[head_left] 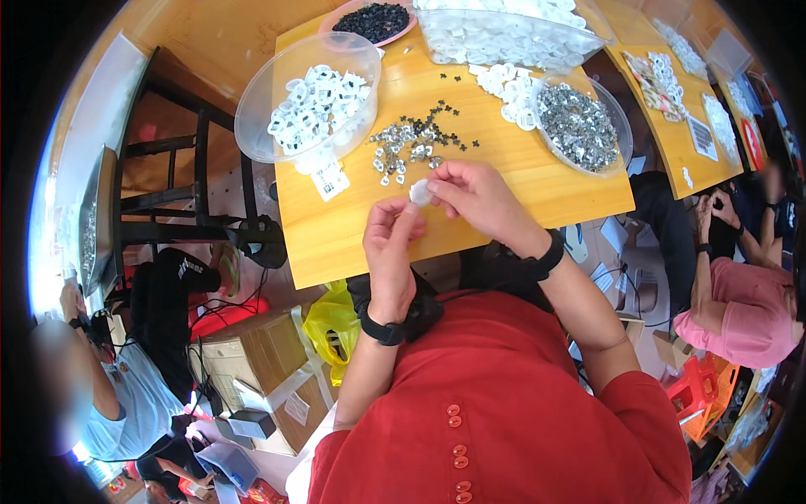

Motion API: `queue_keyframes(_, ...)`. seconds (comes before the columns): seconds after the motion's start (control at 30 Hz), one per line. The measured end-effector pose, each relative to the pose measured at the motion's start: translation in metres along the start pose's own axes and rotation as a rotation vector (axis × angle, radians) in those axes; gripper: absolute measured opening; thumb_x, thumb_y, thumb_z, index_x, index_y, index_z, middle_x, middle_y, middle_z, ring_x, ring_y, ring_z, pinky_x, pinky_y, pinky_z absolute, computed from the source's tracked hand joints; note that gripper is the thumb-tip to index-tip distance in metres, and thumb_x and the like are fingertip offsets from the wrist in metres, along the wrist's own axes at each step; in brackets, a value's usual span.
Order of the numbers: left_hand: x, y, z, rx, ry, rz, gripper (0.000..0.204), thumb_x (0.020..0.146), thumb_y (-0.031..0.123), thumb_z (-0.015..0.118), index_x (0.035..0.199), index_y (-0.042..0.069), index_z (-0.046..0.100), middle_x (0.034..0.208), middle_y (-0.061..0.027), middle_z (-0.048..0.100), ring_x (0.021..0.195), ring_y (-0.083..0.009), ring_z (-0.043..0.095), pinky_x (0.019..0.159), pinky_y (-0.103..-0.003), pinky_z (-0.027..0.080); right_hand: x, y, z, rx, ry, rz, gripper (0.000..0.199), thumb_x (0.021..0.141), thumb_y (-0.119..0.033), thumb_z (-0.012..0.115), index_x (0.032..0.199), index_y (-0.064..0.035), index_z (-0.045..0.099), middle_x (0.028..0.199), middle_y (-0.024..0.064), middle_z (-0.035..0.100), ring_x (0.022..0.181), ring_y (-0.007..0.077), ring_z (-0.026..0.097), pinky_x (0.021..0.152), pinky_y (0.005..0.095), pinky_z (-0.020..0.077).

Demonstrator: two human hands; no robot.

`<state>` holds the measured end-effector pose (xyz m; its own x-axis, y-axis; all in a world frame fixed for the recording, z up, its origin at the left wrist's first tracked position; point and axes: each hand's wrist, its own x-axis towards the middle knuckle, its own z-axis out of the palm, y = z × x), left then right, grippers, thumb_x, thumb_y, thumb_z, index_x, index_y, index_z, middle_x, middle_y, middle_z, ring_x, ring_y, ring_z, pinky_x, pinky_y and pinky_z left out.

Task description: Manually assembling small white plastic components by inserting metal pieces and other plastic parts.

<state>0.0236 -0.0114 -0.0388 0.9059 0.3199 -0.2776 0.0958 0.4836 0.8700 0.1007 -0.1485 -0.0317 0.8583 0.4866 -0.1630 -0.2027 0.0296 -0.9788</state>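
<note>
Between my two hands, over the table's near part, is a small round white plastic piece (pixel 419 194). My left hand (pixel 390 244) pinches its lower edge between thumb and fingers. From the upper right, the fingertips of my right hand (pixel 480 200) grip the same piece. Just beyond my hands lie a loose pile of small silvery metal pieces (pixel 390 151) and a scatter of small black cross-shaped pieces (pixel 438 126). What detail the white piece has on its underside is hidden by my fingers.
On the wooden table (pixel 579 195) stand a clear tub of white parts (pixel 245 126), a clear bowl of metal pieces (pixel 625 139), a pink dish of black pieces (pixel 327 21) and a large clear bin (pixel 437 50). Co-workers sit left and right. A cardboard box (pixel 260 353) stands below left.
</note>
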Motion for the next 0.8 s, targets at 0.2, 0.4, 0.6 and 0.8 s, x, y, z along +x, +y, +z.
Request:
queue_keyframes(0.2, 0.002, 0.007, -0.010, 0.122, -0.174, -0.096, 0.013, 0.090, 0.010, 0.059, 0.101, 0.003, 0.060, 0.102, -0.0046, 0.063, 0.085, -0.0103, 0.059, 0.076, -0.023, 0.047, -0.001, -0.020, -0.016, -0.734, -0.075, -0.189, 0.013, 0.085, -0.011, 0.060, 0.087, 0.0019, 0.062, 0.072, 0.0074, 0.064, 0.068, 0.0122, 0.061, 0.062, 0.0275, 0.0480)
queue_keyframes(0.4, 0.008, 0.002, -0.026, 0.042, -0.300, -0.199, 0.019, 0.091, 0.010, 0.057, 0.109, 0.005, 0.056, 0.100, -0.0043, 0.062, 0.085, -0.0113, 0.060, 0.077, -0.025, 0.049, 0.001, -0.009, -0.009, -0.471, -0.141, -0.215, 0.013, 0.078, -0.011, 0.063, 0.081, 0.0012, 0.064, 0.073, 0.0158, 0.064, 0.067, 0.0276, 0.063, 0.063, 0.0347, 0.0490)
queue_keyframes(0.6, 0.004, 0.005, -0.041, -0.098, -0.230, -0.222, 0.025, 0.092, 0.012, 0.056, 0.116, 0.006, 0.052, 0.097, -0.0046, 0.061, 0.078, -0.0106, 0.058, 0.073, -0.025, 0.050, 0.014, -0.007, 0.009, -0.462, -0.002, -0.174, 0.011, 0.078, -0.011, 0.062, 0.079, -0.0006, 0.065, 0.072, 0.0152, 0.064, 0.068, 0.0283, 0.063, 0.063, 0.0366, 0.0491)
queue_keyframes(0.8, 0.003, 0.008, -0.051, -0.139, -0.191, -0.212, 0.026, 0.094, 0.016, 0.053, 0.118, 0.006, 0.051, 0.099, -0.0056, 0.062, 0.076, -0.0126, 0.060, 0.073, -0.026, 0.051, 0.041, 0.010, 0.026, -0.934, 0.154, -0.370, 0.009, 0.076, -0.013, 0.063, 0.080, -0.0050, 0.063, 0.074, 0.0120, 0.063, 0.070, 0.0323, 0.061, 0.062, 0.0409, 0.0470)
